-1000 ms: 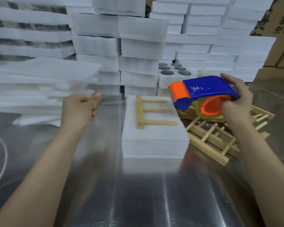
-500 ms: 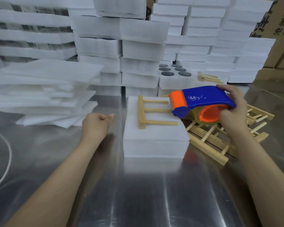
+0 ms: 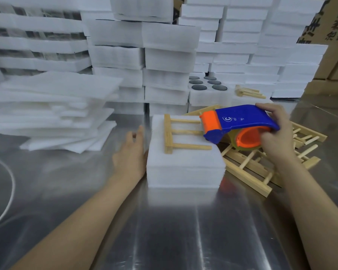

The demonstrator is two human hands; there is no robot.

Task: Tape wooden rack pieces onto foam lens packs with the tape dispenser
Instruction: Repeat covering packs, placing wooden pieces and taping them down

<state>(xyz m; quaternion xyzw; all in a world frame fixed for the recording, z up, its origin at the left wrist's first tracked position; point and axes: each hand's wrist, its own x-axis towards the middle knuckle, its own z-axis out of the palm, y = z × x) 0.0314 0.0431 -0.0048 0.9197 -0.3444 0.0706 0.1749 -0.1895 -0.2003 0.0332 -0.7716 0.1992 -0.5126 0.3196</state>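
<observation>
A reflective stainless-steel table [image 3: 164,230] fills the foreground. It is walled in at the back by tall stacks of white foam packs [image 3: 164,36], with cardboard boxes [image 3: 336,26] at the far right. Loose foam sheets [image 3: 57,106] are heaped on the left, and a white cable [image 3: 13,185] curves along the left edge. The left hand [image 3: 130,154] reaches forward with its fingers extended and nothing in it. It is just beside the left wall of the one foam lens pack [image 3: 183,166] lying in front; blur hides whether they touch. The right hand [image 3: 277,133] is curled round the rear of the single blue and orange tape dispenser [image 3: 242,118]. It holds the dispenser tilted above the pack's right edge, with the orange nose over the pegs. One wooden rack piece [image 3: 169,133], a rail with three pegs, lies flat on top of that pack. More wooden racks [image 3: 252,166] are piled to the right of it under the dispenser, overlapping too much to count. Behind, an open foam tray shows six dark round lenses [image 3: 199,87] in two columns of three. Another small wooden piece [image 3: 248,92] lies near them on the foam.
</observation>
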